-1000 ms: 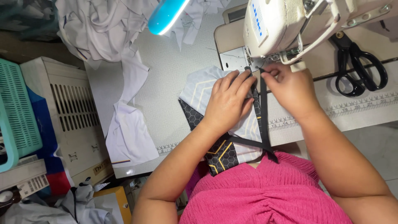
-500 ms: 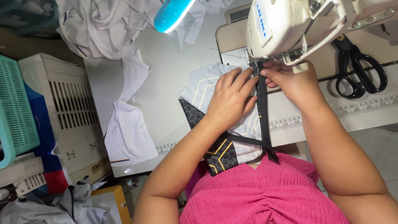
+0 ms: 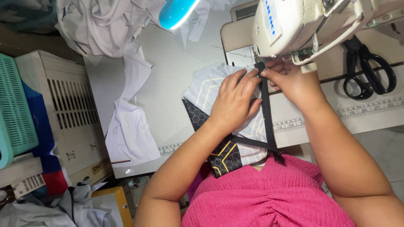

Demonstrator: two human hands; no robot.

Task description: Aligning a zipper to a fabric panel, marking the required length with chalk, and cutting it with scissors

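Left hand (image 3: pixel 235 103) is lying flat, fingers spread, pressing down on the pale patterned fabric piece (image 3: pixel 206 90) near the front edge of the sewing table (image 3: pixel 176 75); it is not clenched, only holding the cloth down with the palm. Right hand (image 3: pixel 290 82) is pinching the upper end of the black strap (image 3: pixel 266 113) between thumb and fingertips, just under the head of the white sewing machine (image 3: pixel 294 25). The two hands are touching at the fingertips beside the needle area; the needle itself is hidden.

The strap is running straight from the machine toward the front edge of the table, over the fabric, and is crossing a second black strip there. A dark hexagon-print section (image 3: pixel 223 155) with yellow lines is hanging off the front edge, against the pink top (image 3: pixel 269 197).

Black scissors (image 3: pixel 366 69) are lying toward the right end of the table, well apart from the hands. A white cloth piece (image 3: pixel 128 134) is draping over the left front corner. A heap of white garments (image 3: pixel 97 25) is sitting at the far left corner, with a blue lamp (image 3: pixel 176 12) beside it.
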